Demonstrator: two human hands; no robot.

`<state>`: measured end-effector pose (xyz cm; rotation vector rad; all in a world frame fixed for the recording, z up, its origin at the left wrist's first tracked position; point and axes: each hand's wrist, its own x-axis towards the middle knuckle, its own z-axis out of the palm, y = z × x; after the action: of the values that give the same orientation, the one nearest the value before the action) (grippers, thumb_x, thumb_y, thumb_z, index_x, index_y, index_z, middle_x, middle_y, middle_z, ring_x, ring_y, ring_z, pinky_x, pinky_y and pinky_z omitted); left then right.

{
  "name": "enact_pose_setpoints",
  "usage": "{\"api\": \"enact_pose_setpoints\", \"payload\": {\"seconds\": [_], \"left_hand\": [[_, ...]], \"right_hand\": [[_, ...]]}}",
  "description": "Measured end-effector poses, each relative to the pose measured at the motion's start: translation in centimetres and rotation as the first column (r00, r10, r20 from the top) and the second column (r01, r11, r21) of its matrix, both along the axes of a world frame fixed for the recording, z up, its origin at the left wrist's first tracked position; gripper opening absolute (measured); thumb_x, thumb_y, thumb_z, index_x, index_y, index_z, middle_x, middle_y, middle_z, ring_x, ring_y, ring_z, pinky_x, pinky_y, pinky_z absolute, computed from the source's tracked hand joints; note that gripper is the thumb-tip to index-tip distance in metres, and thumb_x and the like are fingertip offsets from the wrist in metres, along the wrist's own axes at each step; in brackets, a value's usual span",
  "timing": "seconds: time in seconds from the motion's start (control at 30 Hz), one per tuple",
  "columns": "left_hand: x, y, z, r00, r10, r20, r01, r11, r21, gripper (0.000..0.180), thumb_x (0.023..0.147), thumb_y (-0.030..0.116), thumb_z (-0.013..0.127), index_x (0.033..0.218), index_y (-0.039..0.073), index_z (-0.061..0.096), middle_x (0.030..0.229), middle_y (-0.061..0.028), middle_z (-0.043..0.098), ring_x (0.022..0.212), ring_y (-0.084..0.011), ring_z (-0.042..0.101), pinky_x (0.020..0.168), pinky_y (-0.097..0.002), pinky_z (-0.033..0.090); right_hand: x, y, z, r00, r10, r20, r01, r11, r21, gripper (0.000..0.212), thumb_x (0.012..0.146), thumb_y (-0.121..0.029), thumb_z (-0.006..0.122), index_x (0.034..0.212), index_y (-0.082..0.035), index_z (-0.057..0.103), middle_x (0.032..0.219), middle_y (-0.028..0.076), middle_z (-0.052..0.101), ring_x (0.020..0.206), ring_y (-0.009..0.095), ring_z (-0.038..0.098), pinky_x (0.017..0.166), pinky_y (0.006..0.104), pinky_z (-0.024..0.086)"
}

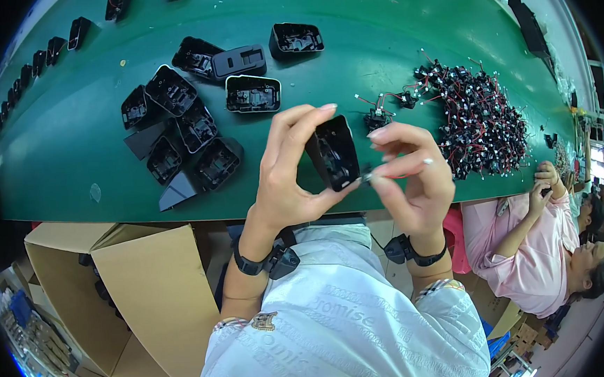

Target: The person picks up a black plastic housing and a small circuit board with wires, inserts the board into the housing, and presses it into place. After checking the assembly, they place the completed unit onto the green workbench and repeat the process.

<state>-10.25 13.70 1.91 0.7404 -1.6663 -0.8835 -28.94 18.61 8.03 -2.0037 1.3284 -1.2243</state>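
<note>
My left hand [288, 168] grips a black plastic housing [334, 151] by its edges, tilted with its hollow side towards me. Close beside its lower right corner, my right hand [416, 173] pinches a small wired part [367, 177]; a short red wire runs across the fingers. What the part is exactly is too small to tell. Just beyond the right hand lies a small black component with red wires and white connectors [377, 118]. More black housings [253, 94] lie on the green table, several of them heaped [196, 126] left of my left hand.
A large pile of small black wired parts [483, 120] covers the table's right side. Further housings [79, 32] line the far left edge. An open cardboard box [155, 290] stands below the table's near edge at left. A co-worker in pink [517, 257] sits at the right.
</note>
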Motion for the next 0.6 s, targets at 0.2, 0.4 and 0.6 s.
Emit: {"api": "enact_pose_setpoints", "payload": {"seconds": [0.2, 0.4, 0.6], "left_hand": [[-0.4, 0.1, -1.3, 0.992, 0.031, -0.125, -0.04, 0.997, -0.07, 0.08, 0.061, 0.01, 0.093, 0.133, 0.002, 0.057, 0.127, -0.019, 0.057, 0.113, -0.0339, 0.061, 0.093, -0.0407, 0.053], [-0.3, 0.1, -0.9, 0.995, 0.032, -0.098, -0.043, 0.993, -0.109, 0.079, 0.063, 0.011, 0.093, 0.133, 0.002, 0.058, 0.127, -0.0195, 0.058, 0.113, -0.0344, 0.062, 0.093, -0.0415, 0.054], [-0.3, -0.1, -1.4, 0.996, 0.025, -0.082, -0.038, 0.987, -0.159, 0.084, 0.062, 0.013, 0.094, 0.134, 0.0, 0.054, 0.125, -0.0193, 0.058, 0.112, -0.0306, 0.062, 0.094, -0.0396, 0.052]], "right_hand": [[1.0, 0.4, -1.3, 0.97, 0.043, 0.238, -0.057, 0.997, 0.054, 0.016, 0.083, 0.006, 0.073, 0.097, 0.002, 0.066, 0.111, 0.023, 0.067, 0.082, 0.021, 0.066, 0.077, 0.0334, 0.056], [1.2, -0.3, -0.3, 0.997, -0.06, 0.049, 0.054, 0.993, 0.102, 0.021, 0.074, 0.002, 0.082, 0.094, -0.004, 0.078, 0.09, 0.009, 0.064, 0.078, 0.018, 0.064, 0.07, 0.0293, 0.054], [-0.4, -0.6, 1.0, 0.998, 0.019, -0.06, -0.011, 0.992, 0.129, 0.022, 0.071, 0.0, 0.084, 0.091, -0.005, 0.079, 0.095, 0.009, 0.068, 0.082, 0.019, 0.067, 0.071, 0.0282, 0.053]]}}
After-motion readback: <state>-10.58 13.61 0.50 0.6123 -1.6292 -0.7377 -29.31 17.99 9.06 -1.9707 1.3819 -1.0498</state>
